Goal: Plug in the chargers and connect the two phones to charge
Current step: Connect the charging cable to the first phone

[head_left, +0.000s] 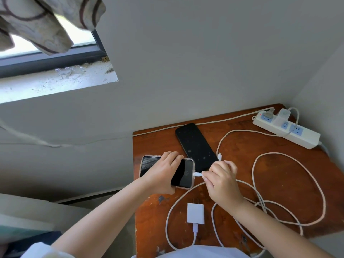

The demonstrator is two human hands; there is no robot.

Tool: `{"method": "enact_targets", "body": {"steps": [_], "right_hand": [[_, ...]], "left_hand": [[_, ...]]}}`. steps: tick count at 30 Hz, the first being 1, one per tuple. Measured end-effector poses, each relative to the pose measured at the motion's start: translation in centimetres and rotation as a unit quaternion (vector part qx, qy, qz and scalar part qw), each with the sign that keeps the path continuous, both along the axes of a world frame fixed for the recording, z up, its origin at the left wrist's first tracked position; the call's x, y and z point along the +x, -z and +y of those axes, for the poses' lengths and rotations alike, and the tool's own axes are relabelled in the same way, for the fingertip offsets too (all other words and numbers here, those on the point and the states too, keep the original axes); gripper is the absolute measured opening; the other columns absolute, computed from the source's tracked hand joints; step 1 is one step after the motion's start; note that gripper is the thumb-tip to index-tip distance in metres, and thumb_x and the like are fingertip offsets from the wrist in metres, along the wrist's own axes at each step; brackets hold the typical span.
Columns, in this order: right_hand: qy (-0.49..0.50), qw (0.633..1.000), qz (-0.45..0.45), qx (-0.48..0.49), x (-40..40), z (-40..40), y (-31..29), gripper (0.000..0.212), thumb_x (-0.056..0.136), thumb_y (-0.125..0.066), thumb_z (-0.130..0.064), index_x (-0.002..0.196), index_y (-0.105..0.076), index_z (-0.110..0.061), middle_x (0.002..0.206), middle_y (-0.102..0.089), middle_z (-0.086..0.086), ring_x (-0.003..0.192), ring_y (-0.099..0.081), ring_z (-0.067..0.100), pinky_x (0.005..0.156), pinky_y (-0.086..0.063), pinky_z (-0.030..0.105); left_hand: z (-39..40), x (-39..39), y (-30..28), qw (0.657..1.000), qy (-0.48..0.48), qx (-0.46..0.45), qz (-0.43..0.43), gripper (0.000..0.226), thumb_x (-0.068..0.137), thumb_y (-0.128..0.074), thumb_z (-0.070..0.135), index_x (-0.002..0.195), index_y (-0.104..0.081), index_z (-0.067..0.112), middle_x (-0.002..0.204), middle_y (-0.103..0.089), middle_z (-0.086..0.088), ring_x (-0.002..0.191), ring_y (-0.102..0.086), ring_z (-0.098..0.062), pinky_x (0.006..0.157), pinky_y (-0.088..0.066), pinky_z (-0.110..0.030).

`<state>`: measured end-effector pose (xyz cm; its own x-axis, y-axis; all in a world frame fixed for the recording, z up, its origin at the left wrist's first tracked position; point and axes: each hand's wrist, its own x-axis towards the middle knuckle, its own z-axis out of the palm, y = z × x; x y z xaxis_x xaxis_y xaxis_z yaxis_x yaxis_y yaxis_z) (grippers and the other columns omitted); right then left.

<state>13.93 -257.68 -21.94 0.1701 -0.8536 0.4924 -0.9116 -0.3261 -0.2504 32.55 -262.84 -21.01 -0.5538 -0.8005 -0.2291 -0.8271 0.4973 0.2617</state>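
Note:
My left hand [162, 172] grips a phone in a clear case [183, 173] over the left edge of the wooden table [279, 183]. My right hand [221, 178] pinches the white cable connector [197, 174], whose tip sits at the phone's end port. A second black phone [195, 146] lies flat behind, with a loose connector [220, 156] beside it. A white charger brick [195, 213] lies prongs up near the front edge, its cable attached. A white power strip [286, 129] at the back right carries one white adapter [283, 116].
White cables loop widely over the right half of the table [286, 189]. A thin cord [167, 128] runs along the back edge and off to the left. Grey walls close in behind and at the right. A window with a curtain [46, 21] is at upper left.

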Motion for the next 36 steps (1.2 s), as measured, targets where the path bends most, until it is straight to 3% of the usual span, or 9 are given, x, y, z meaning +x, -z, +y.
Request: {"method": "enact_targets", "body": {"steps": [4,11,19,23,29,36], "right_hand": [[0.003,1.000,-0.002,0.004,0.3,0.5,0.1,0.023,0.044,-0.089,0.001,0.060,-0.073,-0.007,0.055,-0.068,0.008,0.060,-0.068,0.025,0.074,-0.053,0.038],[-0.003,1.000,-0.001,0.007,0.2,0.5,0.1,0.023,0.044,-0.089,0.001,0.059,-0.073,-0.007,0.055,-0.068,0.008,0.059,-0.068,0.025,0.070,-0.053,0.044],[-0.005,0.999,-0.021,0.029,1.0,0.8,0.8,0.022,0.045,-0.090,-0.004,0.060,-0.074,-0.010,0.055,-0.068,0.005,0.059,-0.067,0.021,0.066,-0.055,0.038],[-0.042,0.996,-0.005,0.078,1.1,0.9,1.4,0.026,0.048,-0.091,-0.015,0.068,-0.076,-0.016,0.062,-0.072,-0.002,0.064,-0.069,0.016,0.065,-0.056,0.039],[-0.016,0.994,-0.020,0.109,-0.8,1.1,2.5,0.024,0.051,-0.088,-0.008,0.071,-0.075,-0.013,0.068,-0.073,0.001,0.069,-0.069,0.019,0.065,-0.056,0.039],[-0.017,0.992,0.027,0.119,-1.3,1.3,3.7,0.029,0.050,-0.089,-0.013,0.076,-0.076,-0.012,0.078,-0.074,0.006,0.077,-0.070,0.022,0.071,-0.056,0.041]], "left_hand": [[0.0,0.0,0.0,1.000,0.003,0.000,-0.003,0.092,0.067,-0.074,0.028,0.138,-0.018,0.017,0.146,-0.023,-0.005,0.132,-0.014,-0.021,0.104,-0.032,-0.030],[-0.1,-0.1,-0.1,1.000,0.013,0.005,-0.023,0.092,0.068,-0.074,0.027,0.138,-0.016,0.018,0.146,-0.022,-0.004,0.133,-0.014,-0.022,0.105,-0.031,-0.030],[-1.1,0.4,-0.1,0.996,0.060,0.001,-0.063,0.091,0.068,-0.073,0.024,0.139,-0.016,0.017,0.147,-0.023,-0.006,0.133,-0.014,-0.023,0.105,-0.031,-0.031],[-3.1,0.8,-0.5,0.977,0.145,0.008,-0.155,0.088,0.071,-0.070,0.013,0.140,-0.014,0.014,0.149,-0.020,-0.009,0.136,-0.012,-0.026,0.110,-0.022,-0.034],[-5.3,0.3,-0.6,0.950,0.209,0.024,-0.233,0.084,0.075,-0.064,0.001,0.141,-0.013,0.013,0.152,-0.016,-0.011,0.140,-0.009,-0.027,0.113,-0.014,-0.036],[-5.6,-0.3,-0.5,0.945,0.226,0.013,-0.237,0.082,0.075,-0.064,-0.002,0.141,-0.016,0.014,0.152,-0.016,-0.009,0.141,-0.006,-0.024,0.113,-0.007,-0.035]]}}
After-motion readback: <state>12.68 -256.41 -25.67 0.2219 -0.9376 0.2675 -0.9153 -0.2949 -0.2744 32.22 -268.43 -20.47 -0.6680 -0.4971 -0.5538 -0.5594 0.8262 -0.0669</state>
